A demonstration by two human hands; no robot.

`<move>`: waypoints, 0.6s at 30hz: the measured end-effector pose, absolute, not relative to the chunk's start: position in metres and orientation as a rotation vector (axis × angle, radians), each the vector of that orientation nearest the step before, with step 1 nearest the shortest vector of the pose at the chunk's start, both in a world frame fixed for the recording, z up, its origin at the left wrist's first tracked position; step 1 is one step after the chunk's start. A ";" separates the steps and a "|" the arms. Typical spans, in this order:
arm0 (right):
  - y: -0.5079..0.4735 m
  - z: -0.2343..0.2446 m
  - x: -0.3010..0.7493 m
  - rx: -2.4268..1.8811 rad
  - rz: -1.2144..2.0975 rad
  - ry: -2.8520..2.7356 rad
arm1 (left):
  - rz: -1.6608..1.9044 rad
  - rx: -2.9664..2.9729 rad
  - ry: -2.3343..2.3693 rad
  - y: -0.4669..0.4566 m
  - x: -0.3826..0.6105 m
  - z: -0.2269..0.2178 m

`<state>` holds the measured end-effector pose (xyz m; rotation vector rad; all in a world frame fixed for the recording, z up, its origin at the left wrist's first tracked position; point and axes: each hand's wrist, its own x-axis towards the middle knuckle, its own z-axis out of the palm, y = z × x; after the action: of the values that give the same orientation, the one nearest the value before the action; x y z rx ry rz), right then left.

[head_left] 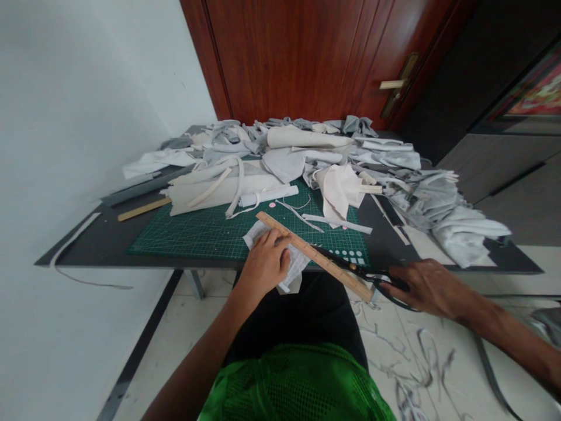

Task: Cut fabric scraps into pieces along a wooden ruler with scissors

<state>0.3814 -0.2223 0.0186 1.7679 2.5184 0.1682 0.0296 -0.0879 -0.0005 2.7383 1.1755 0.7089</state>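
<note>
On my head feed I count one wooden ruler (328,265), one pair of scissors (357,269), one cloth piece (298,262) at the desk's (111,242) near edge. Left grip (267,261): unclenched, pressing on ruler and cloth, cloth beneath it. Right grip (427,286): grasping scissors handles, blades beside ruler.

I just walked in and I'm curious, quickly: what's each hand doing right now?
Left hand: open, resting on the wooden ruler and grey cloth.
Right hand: closed, holding the black scissors.
</note>
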 end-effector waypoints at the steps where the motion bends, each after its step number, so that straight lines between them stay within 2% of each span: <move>1: -0.222 0.020 0.381 1.776 0.153 2.507 | 0.708 2.738 1.176 -0.088 0.029 -0.001; 18: -0.215 0.024 0.370 1.876 0.011 2.462 | 0.695 2.735 1.192 -0.088 0.029 0.000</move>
<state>0.3701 -0.2151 0.0244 1.8760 2.4618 0.0113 0.0292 -0.0884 0.0000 2.7347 1.1924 0.6954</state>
